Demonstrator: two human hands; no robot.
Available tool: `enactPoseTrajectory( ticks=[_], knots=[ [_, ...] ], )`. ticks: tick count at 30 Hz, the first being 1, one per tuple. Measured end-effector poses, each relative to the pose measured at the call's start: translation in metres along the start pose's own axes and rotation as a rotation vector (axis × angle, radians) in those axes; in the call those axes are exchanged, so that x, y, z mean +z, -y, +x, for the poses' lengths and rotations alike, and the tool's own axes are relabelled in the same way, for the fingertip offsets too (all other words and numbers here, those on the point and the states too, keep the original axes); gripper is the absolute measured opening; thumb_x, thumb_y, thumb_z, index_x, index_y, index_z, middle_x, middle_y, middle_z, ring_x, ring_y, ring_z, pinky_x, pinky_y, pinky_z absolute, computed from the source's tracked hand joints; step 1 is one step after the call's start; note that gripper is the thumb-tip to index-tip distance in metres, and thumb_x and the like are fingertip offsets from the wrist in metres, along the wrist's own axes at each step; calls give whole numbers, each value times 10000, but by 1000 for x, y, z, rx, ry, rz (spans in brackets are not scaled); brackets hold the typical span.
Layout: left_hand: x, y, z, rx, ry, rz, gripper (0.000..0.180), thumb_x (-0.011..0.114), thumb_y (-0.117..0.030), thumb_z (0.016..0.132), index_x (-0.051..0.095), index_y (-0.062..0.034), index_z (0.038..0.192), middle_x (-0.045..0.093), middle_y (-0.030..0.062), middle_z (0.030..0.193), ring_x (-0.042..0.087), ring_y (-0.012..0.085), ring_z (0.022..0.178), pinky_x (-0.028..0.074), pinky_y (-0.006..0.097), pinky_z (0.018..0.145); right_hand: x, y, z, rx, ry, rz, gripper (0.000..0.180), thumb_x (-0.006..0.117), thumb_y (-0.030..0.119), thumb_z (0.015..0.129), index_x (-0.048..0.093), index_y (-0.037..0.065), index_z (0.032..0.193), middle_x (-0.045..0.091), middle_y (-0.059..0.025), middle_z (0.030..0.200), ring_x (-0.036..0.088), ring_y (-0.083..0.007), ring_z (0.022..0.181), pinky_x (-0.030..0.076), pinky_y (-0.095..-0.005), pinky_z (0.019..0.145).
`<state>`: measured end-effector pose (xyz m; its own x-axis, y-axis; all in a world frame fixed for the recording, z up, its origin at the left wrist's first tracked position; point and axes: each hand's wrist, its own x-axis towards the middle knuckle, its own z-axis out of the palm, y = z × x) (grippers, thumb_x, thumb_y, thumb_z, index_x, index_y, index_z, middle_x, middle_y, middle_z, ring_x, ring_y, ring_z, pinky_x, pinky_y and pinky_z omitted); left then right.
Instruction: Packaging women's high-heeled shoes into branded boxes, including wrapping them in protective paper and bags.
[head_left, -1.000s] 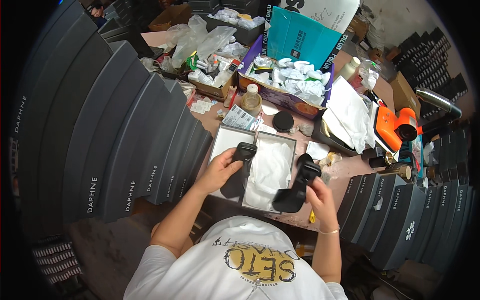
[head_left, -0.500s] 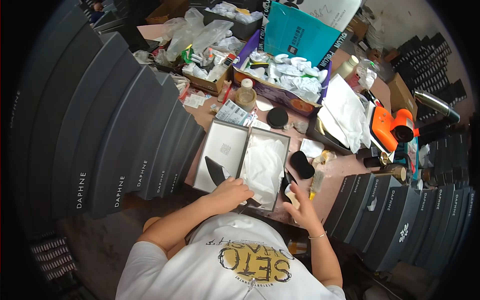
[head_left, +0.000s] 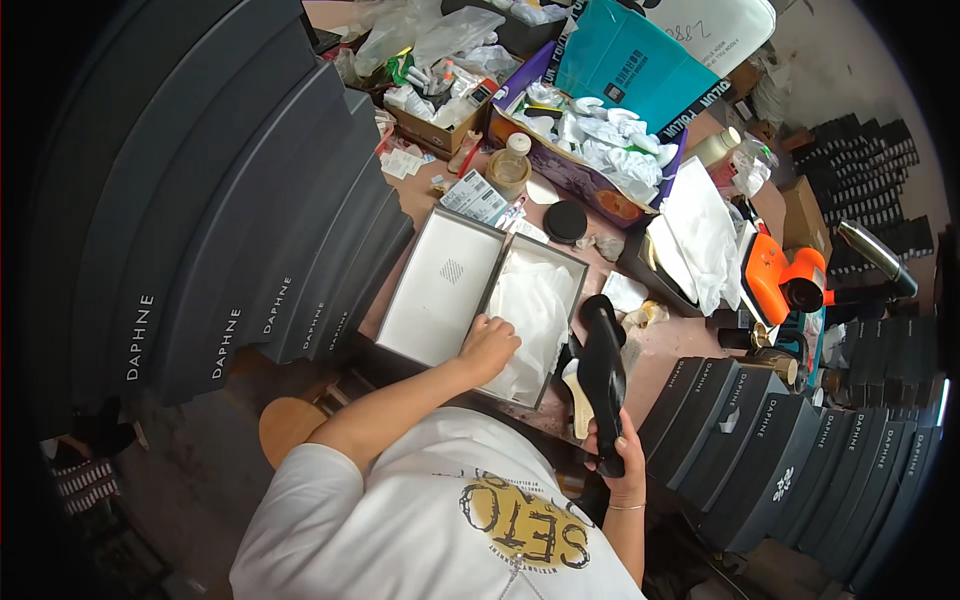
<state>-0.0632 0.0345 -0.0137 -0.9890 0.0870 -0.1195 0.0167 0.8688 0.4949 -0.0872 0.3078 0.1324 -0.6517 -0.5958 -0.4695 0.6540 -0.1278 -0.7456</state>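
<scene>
In my right hand (head_left: 622,455), a black shoe (head_left: 603,365) stands lengthwise at the right of an open shoe box (head_left: 553,385). My fingers wrap round its near end, while its rounded far end points away from me. My left hand (head_left: 490,350) rests at the left edge of the box's inside, fingers curled into the white tissue paper (head_left: 533,310) lining it. The box's pale grey lid (head_left: 437,285) lies inside up, against the left side of the box. Beside the shoe, a cream-coloured handled tool (head_left: 578,400) is partly covered.
Stacks of dark shoe boxes rise at left (head_left: 250,200) and right (head_left: 770,440). Behind are a purple carton (head_left: 570,170) of crumpled paper, a bottle (head_left: 510,168) and a round black tin (head_left: 565,222). An orange device (head_left: 766,268) stands at right, near a tray of white paper (head_left: 700,235).
The dark shoe that was in my left hand is gone from there, and that hand is now on the tissue paper. My right hand, open before, now grips a black shoe.
</scene>
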Motion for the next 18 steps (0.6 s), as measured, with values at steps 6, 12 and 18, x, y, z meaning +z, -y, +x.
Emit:
enactPoseTrajectory(
  ticks=[6,12,18],
  knots=[
    [-92,-15,32,64,-291,-490,148,550,-79,803,603,-54,939,612,156,846,602,351,833,472,443,738,0,26,1,170,330,-277,574,507,120,857,383,27,1409,592,-134,1032,571,-168,783,489,-292,663],
    [-138,-38,25,178,-364,-368,177,583,-110,807,621,-56,971,619,149,871,619,346,812,499,420,710,21,-19,90,111,-9,215,490,458,202,909,353,45,1361,571,-119,1046,526,-171,729,489,-293,560],
    [-148,-26,37,109,-438,-339,165,600,-68,796,628,-24,953,614,150,858,613,343,790,488,404,706,1,-8,69,242,251,682,541,501,283,890,354,-38,1299,527,-194,1056,481,-182,704,457,-251,477]
  ],
)
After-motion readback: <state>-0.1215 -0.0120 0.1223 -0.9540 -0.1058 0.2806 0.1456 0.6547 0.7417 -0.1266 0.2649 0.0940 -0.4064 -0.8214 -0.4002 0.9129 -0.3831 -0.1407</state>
